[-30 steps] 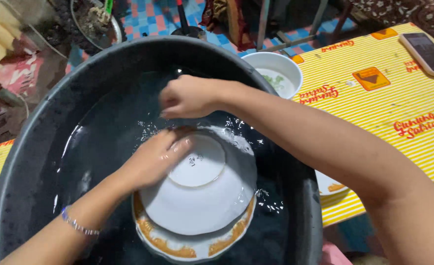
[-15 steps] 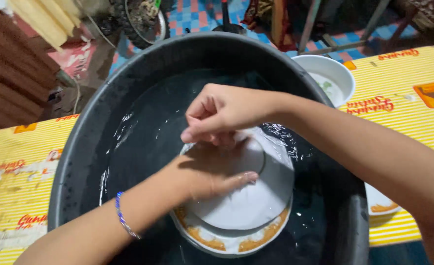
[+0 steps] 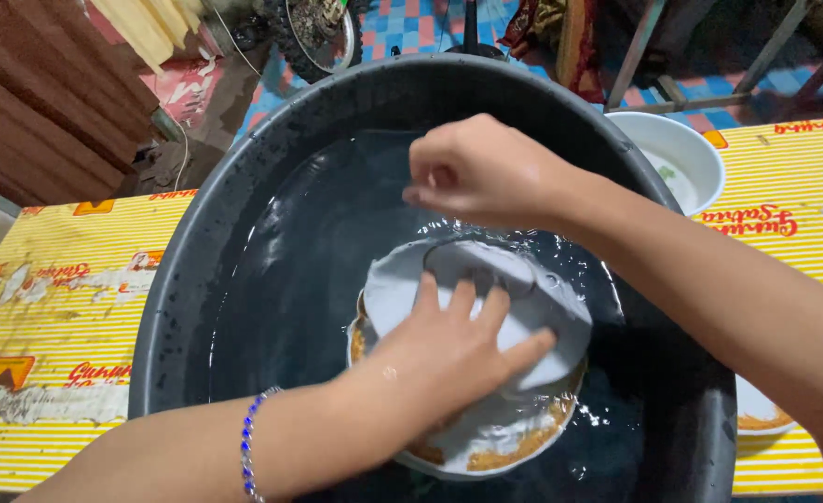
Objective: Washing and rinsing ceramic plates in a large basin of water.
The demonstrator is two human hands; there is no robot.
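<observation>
A big black basin (image 3: 197,270) holds water. In it lies an upside-down white bowl (image 3: 542,298) on top of a white plate with an orange-patterned rim (image 3: 500,455). My left hand (image 3: 448,349), with a blue bead bracelet on the wrist, lies flat with fingers spread on the bowl's underside. My right hand (image 3: 481,172) hovers above the bowl's far edge, fingers curled loosely, with nothing seen in it.
The basin stands on a yellow striped tablecloth (image 3: 57,307). A white bowl with some green bits (image 3: 677,154) sits just beyond the basin's right rim. Another plate edge (image 3: 761,414) shows at the right. Metal chair legs and a tiled floor lie beyond.
My left hand slid across the bowl's underside toward the near right side and spread its fingers. My right hand lifted off the bowl. The view shifted left.
</observation>
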